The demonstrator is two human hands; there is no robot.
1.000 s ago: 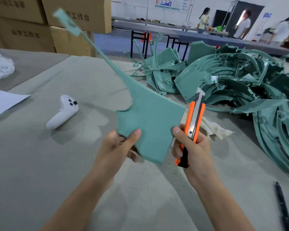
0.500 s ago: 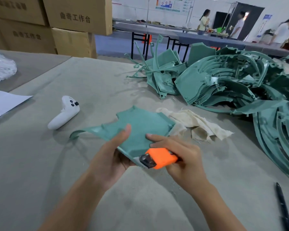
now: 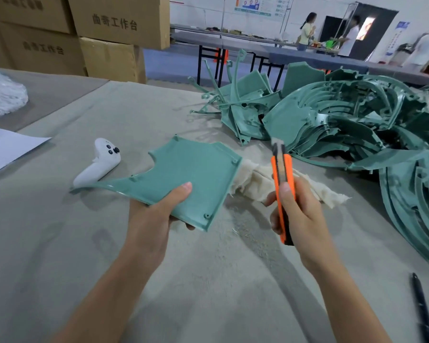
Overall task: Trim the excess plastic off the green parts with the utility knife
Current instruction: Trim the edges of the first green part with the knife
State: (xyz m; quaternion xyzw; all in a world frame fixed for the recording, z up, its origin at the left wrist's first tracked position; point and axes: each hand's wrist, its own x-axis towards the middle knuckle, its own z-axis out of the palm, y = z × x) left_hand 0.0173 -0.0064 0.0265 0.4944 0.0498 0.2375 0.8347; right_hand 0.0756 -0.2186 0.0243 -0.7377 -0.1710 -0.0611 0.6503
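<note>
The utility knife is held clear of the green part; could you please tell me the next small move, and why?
Probably bring the utility knife to the right edge of the green part: the right hand grips it blade-up, apart from the part, which the left hand holds flat.

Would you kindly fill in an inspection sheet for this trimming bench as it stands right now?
Surface: grey cloth-covered table, fine shavings between the hands.
Job's things: green part held flat above the table; utility knife upright, apart from it; pile of green parts at right rear.
Clutter: white controller, cream rag, black pen, white paper.
Hands: left hand grips the green part, thumb on top; right hand grips the utility knife.
Cables: nothing seen.
Surroundings: cardboard boxes at left rear; people at far tables.
</note>
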